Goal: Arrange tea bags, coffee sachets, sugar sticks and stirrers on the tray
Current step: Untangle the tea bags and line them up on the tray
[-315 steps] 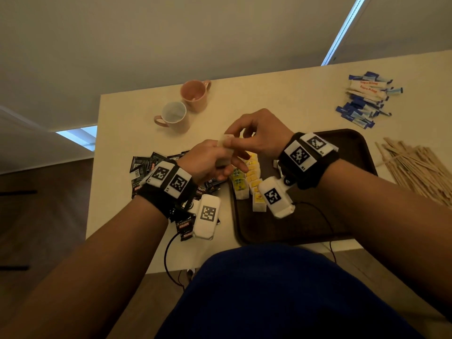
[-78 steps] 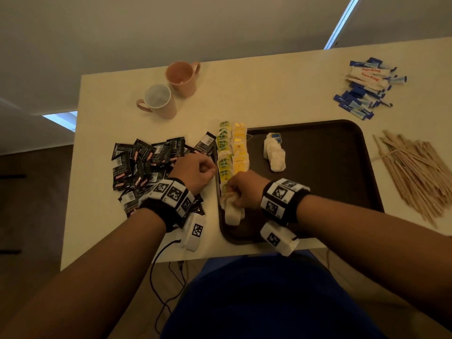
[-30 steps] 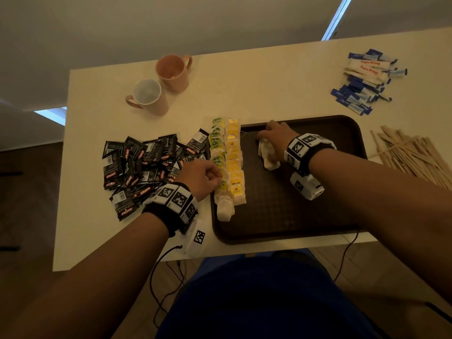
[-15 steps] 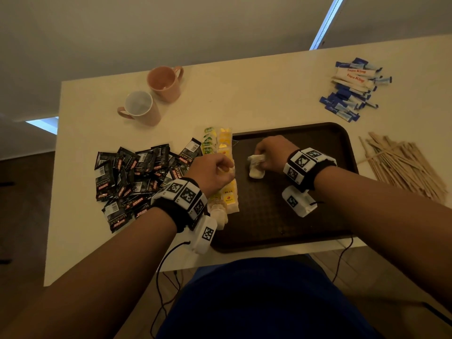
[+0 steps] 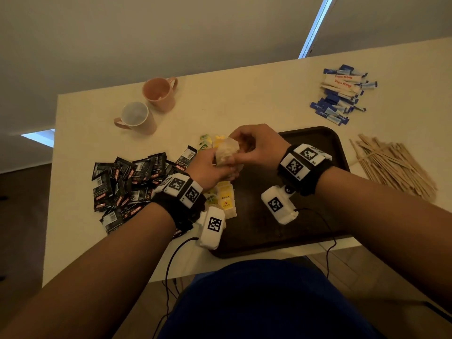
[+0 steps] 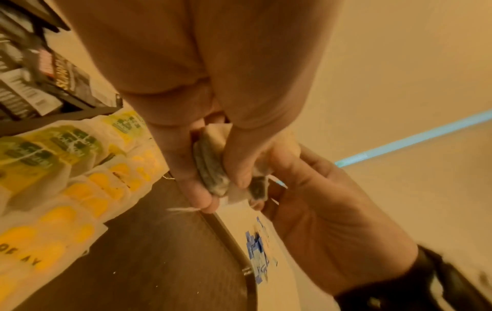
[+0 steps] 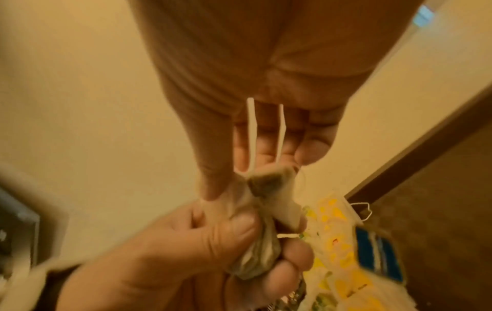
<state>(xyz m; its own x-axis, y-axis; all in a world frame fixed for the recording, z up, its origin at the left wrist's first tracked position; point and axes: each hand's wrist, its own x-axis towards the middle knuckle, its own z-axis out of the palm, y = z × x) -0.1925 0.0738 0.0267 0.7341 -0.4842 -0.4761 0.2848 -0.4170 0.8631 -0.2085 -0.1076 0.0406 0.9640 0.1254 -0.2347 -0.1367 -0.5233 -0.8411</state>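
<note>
Black wristbands (image 5: 303,167) with square-code tags, white camera pods (image 5: 212,227), black cables, blue garment (image 5: 256,302).

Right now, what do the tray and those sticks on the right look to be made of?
Tray: probably plastic, dark brown, matte, with a fine dotted texture and a raised moulded rim. Sticks: apparently wood, pale tan, thin, flat and unvarnished, lying in a loose heap.

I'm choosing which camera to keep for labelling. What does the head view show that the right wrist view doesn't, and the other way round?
Only the head view shows the two pink mugs, the pile of black coffee sachets, the blue and white sugar sticks and the heap of wooden stirrers, all on the table off the dark brown tray.

Only the right wrist view shows the white string running from the bag across the right fingers.

Both show the left hand and right hand gripping one pale tea bag above the yellow tea-bag rows.
</note>
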